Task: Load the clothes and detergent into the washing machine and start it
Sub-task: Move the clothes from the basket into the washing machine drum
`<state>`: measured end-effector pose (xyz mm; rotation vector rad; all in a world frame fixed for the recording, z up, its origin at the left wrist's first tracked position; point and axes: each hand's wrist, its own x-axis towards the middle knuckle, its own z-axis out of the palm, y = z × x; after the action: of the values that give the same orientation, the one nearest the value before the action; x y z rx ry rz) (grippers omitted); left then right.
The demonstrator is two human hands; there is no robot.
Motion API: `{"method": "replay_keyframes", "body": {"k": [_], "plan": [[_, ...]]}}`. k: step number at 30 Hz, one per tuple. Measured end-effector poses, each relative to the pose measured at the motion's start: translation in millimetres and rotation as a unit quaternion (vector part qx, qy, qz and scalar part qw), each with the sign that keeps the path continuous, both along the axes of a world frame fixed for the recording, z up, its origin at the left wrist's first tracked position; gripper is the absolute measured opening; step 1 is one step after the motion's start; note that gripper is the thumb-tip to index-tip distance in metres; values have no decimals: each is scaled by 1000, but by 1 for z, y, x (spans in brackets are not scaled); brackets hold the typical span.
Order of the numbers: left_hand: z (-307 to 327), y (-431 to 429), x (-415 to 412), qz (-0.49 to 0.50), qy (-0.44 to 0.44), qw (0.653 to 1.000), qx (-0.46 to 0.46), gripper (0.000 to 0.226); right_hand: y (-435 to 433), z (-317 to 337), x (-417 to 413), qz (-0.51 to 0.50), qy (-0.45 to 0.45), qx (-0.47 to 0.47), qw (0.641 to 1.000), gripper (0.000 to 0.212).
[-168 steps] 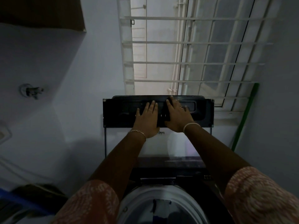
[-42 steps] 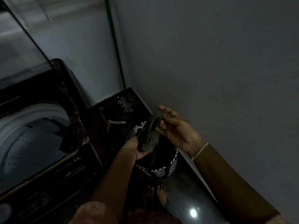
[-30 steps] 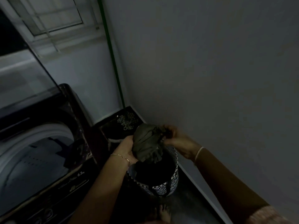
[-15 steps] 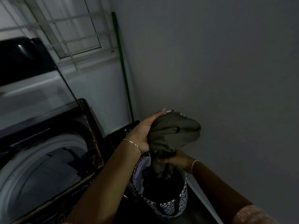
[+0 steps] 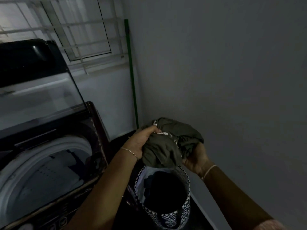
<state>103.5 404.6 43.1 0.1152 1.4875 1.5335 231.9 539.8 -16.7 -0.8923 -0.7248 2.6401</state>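
Left hand (image 5: 141, 143) and right hand (image 5: 197, 161) both clutch the bunched olive garment (image 5: 164, 146) just above the patterned laundry basket (image 5: 172, 218), with the open washing machine tub (image 5: 79, 143) lower-left, nearer the left hand.

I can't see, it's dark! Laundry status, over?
Gripping: left hand and right hand on olive garment, above basket. Machine's lid up, drum open. Path looks clear.
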Motion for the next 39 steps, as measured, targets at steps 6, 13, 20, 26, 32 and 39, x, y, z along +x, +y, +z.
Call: {"method": "replay_keyframes", "body": {"k": [6, 13, 20, 26, 32, 39], "plan": [[-15, 5, 9, 86, 14, 996, 18, 15, -9, 39, -12, 33, 41, 44, 998, 61], [-2, 10, 27, 11, -182, 971, 154, 66, -35, 47, -33, 94, -4, 271, 958, 20], [-5, 7, 21, 173, -177, 952, 179, 35, -62, 27, -33, 158, 0, 544, 824, 50], [-5, 1, 19, 199, -185, 945, 184, 26, -82, 11, -15, -51, -94, 447, 888, 56], [-5, -4, 20, 164, -200, 935, 244, 40, -75, 8, -16, -35, -54, 49, 997, 67], [-5, -12, 26, 156, -222, 930, 247, 62, -49, 45, -33, -65, 47, -37, 996, 87]]}}
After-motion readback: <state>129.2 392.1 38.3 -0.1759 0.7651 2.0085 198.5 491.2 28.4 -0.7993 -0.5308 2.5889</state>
